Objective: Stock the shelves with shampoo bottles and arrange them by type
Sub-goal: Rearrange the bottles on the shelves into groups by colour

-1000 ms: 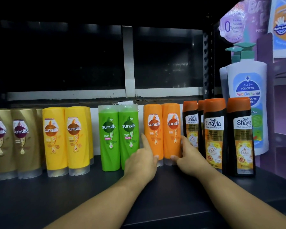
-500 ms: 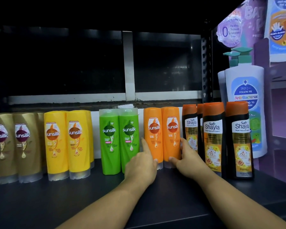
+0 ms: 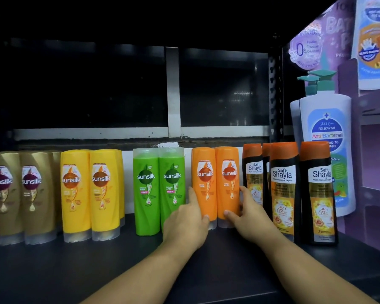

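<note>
Bracketing the orange Sunsilk bottles [image 3: 204,191] at the centre of the frame, both hands reach in from the bottom edge. The left hand [image 3: 184,220] has its forefinger laid up the pair's left side, in the gap beside the green Sunsilk bottles [image 3: 146,189], with the thumb on the front near the base. The right hand [image 3: 248,218] wraps the pair's right side, fingers [image 3: 244,191] tucked in between orange and the black Safi Shayla bottles [image 3: 283,189], thumb on the front low down. So the fingers of both hands are clamped on the orange pair, which stands upright and side by side on the dark shelf [image 3: 97,270].

Left of the green ones stand yellow Sunsilk bottles [image 3: 75,189], then gold Sunsilk bottles [image 3: 7,194] at the left edge, each colour grouped together, all upright on their caps. Behind the black bottles, at centre right, rise white pump bottles [image 3: 329,110] with teal tops and a blue anti-bacterial label.
</note>
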Demonstrator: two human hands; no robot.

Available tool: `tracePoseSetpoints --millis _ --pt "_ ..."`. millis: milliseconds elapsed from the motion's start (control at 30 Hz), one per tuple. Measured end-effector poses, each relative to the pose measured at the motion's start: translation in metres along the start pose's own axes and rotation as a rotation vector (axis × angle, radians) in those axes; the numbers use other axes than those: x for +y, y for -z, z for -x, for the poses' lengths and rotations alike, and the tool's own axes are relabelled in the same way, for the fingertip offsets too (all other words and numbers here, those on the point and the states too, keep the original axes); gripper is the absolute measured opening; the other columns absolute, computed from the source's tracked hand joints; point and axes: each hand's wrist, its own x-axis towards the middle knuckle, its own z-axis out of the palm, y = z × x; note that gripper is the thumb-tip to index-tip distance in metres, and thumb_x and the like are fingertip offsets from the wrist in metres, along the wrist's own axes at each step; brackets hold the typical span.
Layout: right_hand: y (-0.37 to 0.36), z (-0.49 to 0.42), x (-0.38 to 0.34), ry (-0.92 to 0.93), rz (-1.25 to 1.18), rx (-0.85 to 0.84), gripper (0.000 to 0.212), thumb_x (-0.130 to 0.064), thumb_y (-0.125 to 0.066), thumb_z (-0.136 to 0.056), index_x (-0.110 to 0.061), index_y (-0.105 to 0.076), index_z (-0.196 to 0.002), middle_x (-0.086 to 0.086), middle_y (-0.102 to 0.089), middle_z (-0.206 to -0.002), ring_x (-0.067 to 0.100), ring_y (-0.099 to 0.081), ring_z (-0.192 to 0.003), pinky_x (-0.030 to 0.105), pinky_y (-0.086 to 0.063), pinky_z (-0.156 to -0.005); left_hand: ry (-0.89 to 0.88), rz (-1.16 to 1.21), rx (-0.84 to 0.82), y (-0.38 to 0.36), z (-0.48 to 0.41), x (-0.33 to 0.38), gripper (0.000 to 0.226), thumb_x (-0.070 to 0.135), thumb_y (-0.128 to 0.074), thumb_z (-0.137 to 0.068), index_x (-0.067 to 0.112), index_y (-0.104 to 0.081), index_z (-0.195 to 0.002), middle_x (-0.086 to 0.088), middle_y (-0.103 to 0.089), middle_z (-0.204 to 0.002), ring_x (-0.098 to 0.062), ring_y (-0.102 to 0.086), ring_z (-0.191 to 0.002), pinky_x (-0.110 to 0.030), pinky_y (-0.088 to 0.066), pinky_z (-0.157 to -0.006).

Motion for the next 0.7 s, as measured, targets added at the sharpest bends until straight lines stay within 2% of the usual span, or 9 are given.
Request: tracePoseSetpoints --millis 67,133,200,267,333,400,500,600,700 --pt "-0.001 -0.001 0.003 -0.001 -0.003 0.001 0.081 -0.027 -0.069 -0.095 -0.027 -0.015 -0.156 -0.001 -0.042 -0.153 0.025 -0.045 -0.139 0.041 -0.042 -0.109 0.004 0.005 -0.01 0.002 0.001 0.002 0.083 0.047 -0.054 -0.101 0.024 -0.001 -0.161 -0.002 -0.067 -0.121 -0.027 -0.068 -0.106 -0.038 -0.053 -0.079" --pt "-0.003 0.001 0.002 0.001 -0.027 0.022 0.077 -0.026 -0.07 -0.094 -0.025 -0.021 -0.154 -0.003 -0.045 -0.148 0.023 -0.047 -0.137 0.039 -0.043 -0.108 0.003 -0.002 0.019 0.008 0.001 0.003 0.073 0.049 -0.05 -0.101 0.024 -0.014 -0.16 -0.001 -0.068 -0.118 -0.027 -0.068 -0.106 -0.038 -0.053 -0.079" --pt "-0.003 0.003 -0.002 0.039 -0.019 0.088 0.073 -0.025 -0.072 -0.092 -0.025 -0.029 -0.15 -0.004 -0.048 -0.144 0.02 -0.048 -0.135 0.037 -0.043 -0.107 -0.023 0.003 0.074 0.015 0.001 0.004 0.051 0.049 -0.048 -0.101 0.024 -0.038 -0.145 0.0 -0.069 -0.114 -0.026 -0.068 -0.103 -0.037 -0.053 -0.077" --pt "0.0 0.005 -0.009 0.125 0.033 0.176 0.073 -0.029 -0.072 -0.092 -0.027 -0.029 -0.15 -0.007 -0.045 -0.145 0.014 -0.045 -0.135 0.038 -0.042 -0.111 -0.084 0.005 0.105 0.021 0.002 0.002 0.032 0.046 -0.046 -0.102 0.024 -0.049 -0.125 0.001 -0.068 -0.112 -0.025 -0.067 -0.101 -0.034 -0.049 -0.072" --pt "0.005 0.009 -0.018 0.232 0.075 0.205 0.071 -0.031 -0.068 -0.094 -0.031 -0.027 -0.152 -0.015 -0.04 -0.145 0.003 -0.039 -0.134 0.032 -0.038 -0.111 -0.18 -0.019 0.107 0.024 0.004 0.0 0.028 0.043 -0.044 -0.102 0.024 -0.054 -0.12 0.002 -0.067 -0.113 -0.024 -0.066 -0.101 -0.035 -0.048 -0.073" --pt "0.01 0.018 -0.022 0.273 0.154 0.146 0.07 -0.032 -0.064 -0.097 -0.028 -0.025 -0.155 -0.021 -0.035 -0.144 0.0 -0.034 -0.133 0.03 -0.035 -0.112 -0.27 -0.027 0.082 0.024 0.005 -0.001 0.029 0.041 -0.044 -0.1 0.025 -0.061 -0.118 0.003 -0.067 -0.114 -0.023 -0.065 -0.103 -0.036 -0.051 -0.078" --pt "0.022 0.042 -0.018 0.212 0.305 0.001 0.056 -0.032 -0.06 -0.1 -0.024 -0.039 -0.151 -0.011 -0.045 -0.148 0.009 -0.043 -0.137 0.028 -0.037 -0.113 -0.369 0.037 -0.036 0.02 0.004 -0.001 0.033 0.041 -0.047 -0.095 0.025 -0.068 -0.116 0.003 -0.072 -0.111 -0.023 -0.066 -0.102 -0.037 -0.056 -0.081" --pt "0.043 0.074 -0.012 0.139 0.408 -0.132 0.046 -0.036 -0.058 -0.1 -0.031 -0.048 -0.145 -0.015 -0.051 -0.142 0.008 -0.048 -0.133 0.019 -0.037 -0.105 -0.466 0.141 -0.229 0.015 0.004 0.001 0.033 0.042 -0.051 -0.093 0.027 -0.072 -0.115 0.005 -0.074 -0.11 -0.018 -0.067 -0.099 -0.038 -0.057 -0.085" --pt "0.065 0.098 -0.008 0.072 0.51 -0.218 0.045 -0.042 -0.055 -0.1 -0.03 -0.051 -0.144 -0.013 -0.054 -0.143 0.007 -0.051 -0.129 0.019 -0.039 -0.103 -0.539 0.217 -0.432 0.018 0.009 0.007 0.035 0.045 -0.06 -0.097 0.031 -0.069 -0.128 0.013 -0.068 -0.129 -0.007 -0.061 -0.118 -0.029 -0.049 -0.103"
